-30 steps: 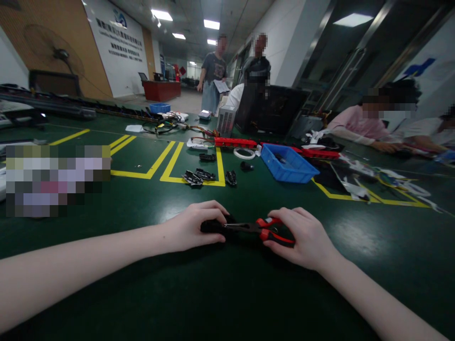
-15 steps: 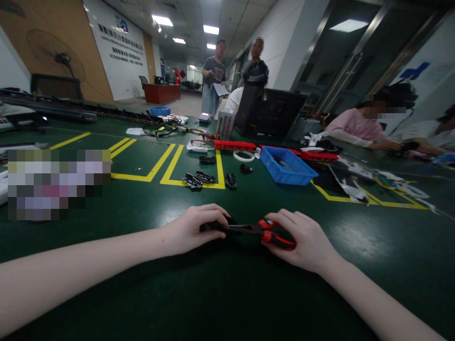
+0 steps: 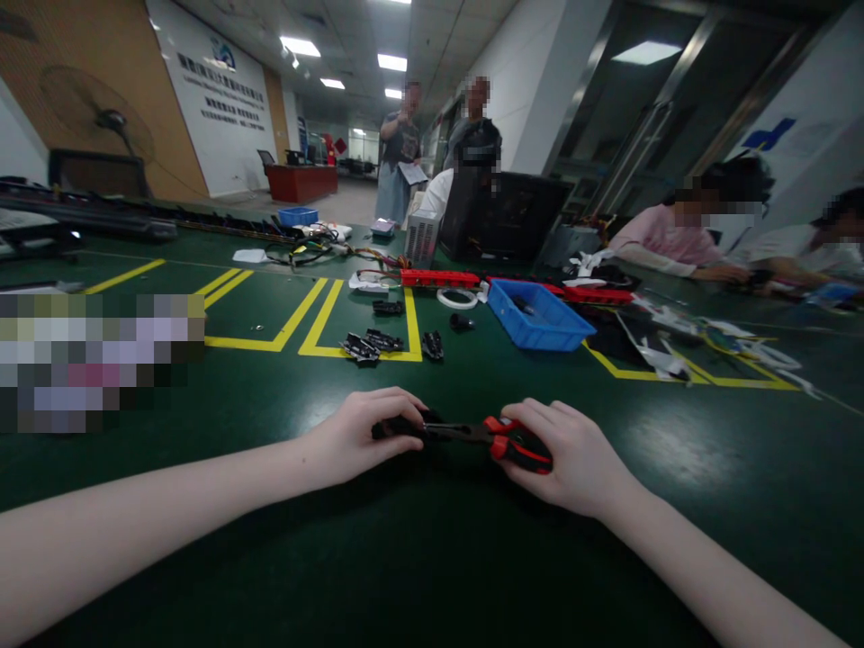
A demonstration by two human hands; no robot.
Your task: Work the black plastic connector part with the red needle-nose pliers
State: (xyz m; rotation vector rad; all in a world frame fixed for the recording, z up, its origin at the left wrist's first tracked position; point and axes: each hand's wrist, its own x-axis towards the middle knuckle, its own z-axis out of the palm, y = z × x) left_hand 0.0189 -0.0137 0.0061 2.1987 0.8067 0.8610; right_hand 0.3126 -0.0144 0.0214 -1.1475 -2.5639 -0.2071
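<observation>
My right hand (image 3: pixel 571 454) is closed around the red and black handles of a pair of long-nose pliers (image 3: pixel 499 447). The jaws point left and meet a small black part (image 3: pixel 391 427), which my left hand (image 3: pixel 368 430) pinches between thumb and fingers. Much of that part is hidden by the fingers, so its kind does not show. Beyond my hands lie several black plastic pieces (image 3: pixel 384 340) on the green table (image 3: pixel 432 558). A short black cylinder (image 3: pixel 463 321) rests to the right of them.
A blue bin (image 3: pixel 540 333) with dark items stands beyond my right hand. Behind it are a red power strip (image 3: pixel 438 278), a white ring (image 3: pixel 457 298), cables and a black computer case (image 3: pixel 506 216). Co-workers sit at the right; two people stand at the back.
The view has shifted slightly, so most things appear a little further left. Both hands keep their grips, and the pliers' jaws stay at the black part.
</observation>
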